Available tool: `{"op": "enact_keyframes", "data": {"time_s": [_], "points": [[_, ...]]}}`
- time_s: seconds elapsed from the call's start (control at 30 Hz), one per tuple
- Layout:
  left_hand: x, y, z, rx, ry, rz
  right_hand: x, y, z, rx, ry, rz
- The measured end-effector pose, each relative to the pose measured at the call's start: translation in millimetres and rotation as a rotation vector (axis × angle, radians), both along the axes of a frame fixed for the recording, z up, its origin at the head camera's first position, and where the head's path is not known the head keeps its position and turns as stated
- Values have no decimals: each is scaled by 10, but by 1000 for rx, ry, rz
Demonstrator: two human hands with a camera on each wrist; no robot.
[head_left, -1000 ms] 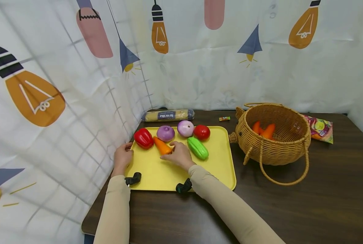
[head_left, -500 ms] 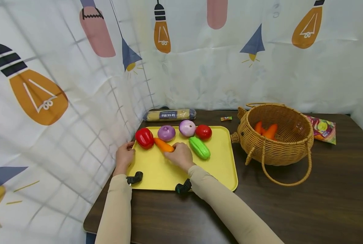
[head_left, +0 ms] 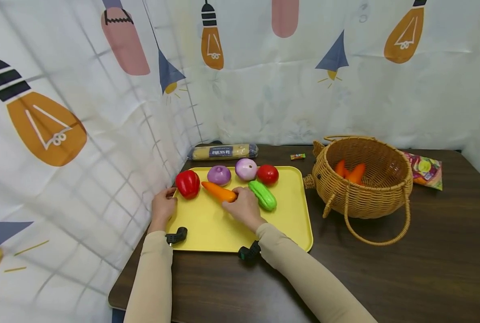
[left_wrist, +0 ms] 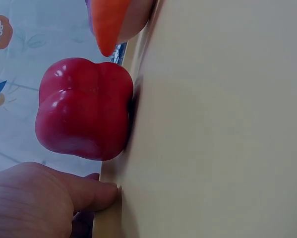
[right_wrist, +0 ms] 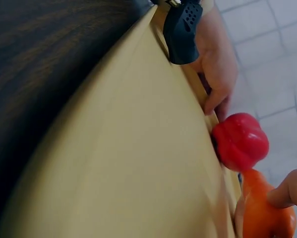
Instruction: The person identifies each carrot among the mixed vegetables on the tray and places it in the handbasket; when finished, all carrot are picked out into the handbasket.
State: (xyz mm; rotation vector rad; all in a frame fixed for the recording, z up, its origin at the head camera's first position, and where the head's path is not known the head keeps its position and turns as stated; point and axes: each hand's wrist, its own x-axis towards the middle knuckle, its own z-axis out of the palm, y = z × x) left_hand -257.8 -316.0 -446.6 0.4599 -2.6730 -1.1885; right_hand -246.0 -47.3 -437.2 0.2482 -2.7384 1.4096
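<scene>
My right hand (head_left: 246, 206) grips the thick end of an orange carrot (head_left: 219, 192), its tip pointing to the back left. In the right wrist view, thumb and fingers pinch the carrot (right_wrist: 265, 210) from both sides. At the left edge of the yellow tray (head_left: 199, 229), my left hand (head_left: 163, 208) holds the rim, thumb on top (left_wrist: 96, 194) and the other fingers mostly hidden outside it. Just beyond that thumb sits a red bell pepper (left_wrist: 86, 109). Behind the carrot lie a purple onion (head_left: 219, 175) and a paler onion (head_left: 246, 169), then a tomato (head_left: 267, 174) and a green cucumber-like vegetable (head_left: 263, 195).
Right of the tray stands a wicker basket (head_left: 365, 202) with orange carrots (head_left: 355, 172) inside and a handle hanging forward. A pasta packet (head_left: 224, 152) and a small candy (head_left: 298, 156) lie behind the tray. A colourful bag (head_left: 425, 172) is behind the basket. Patterned curtains border the table.
My right hand has closed its fingers on the carrot and shifted slightly to the right, bringing the carrot away from the pepper. My left hand keeps its place on the tray rim.
</scene>
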Motion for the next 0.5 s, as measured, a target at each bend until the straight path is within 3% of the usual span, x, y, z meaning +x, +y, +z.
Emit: {"op": "enact_keyframes", "data": {"time_s": [0.5], "points": [[-15,-6,-7,11,-14,-4,75,150,-27,-156,49,-6]]}}
